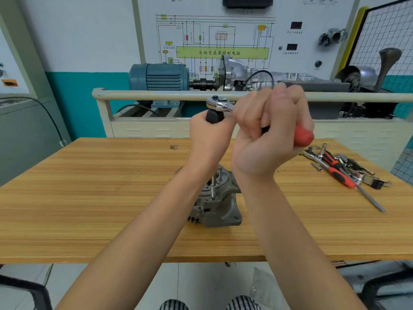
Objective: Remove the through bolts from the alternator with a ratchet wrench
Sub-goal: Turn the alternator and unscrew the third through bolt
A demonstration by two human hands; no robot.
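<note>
Alignment mattered most here: the grey cast-metal alternator point(218, 205) stood on the wooden table point(89, 198) directly below both hands, and the long steel extension bar with its socket point(213, 191) ran upright from a bolt on its top face, though its middle was hidden behind the left wrist. The left hand point(210, 139) was curled round the black grip point(213, 116) under the chrome ratchet head point(218, 103). The right hand point(270, 135), slightly nearer the camera, was clamped on the red-and-black ratchet handle point(302, 136), which lay nearly level, pointing to the right.
</note>
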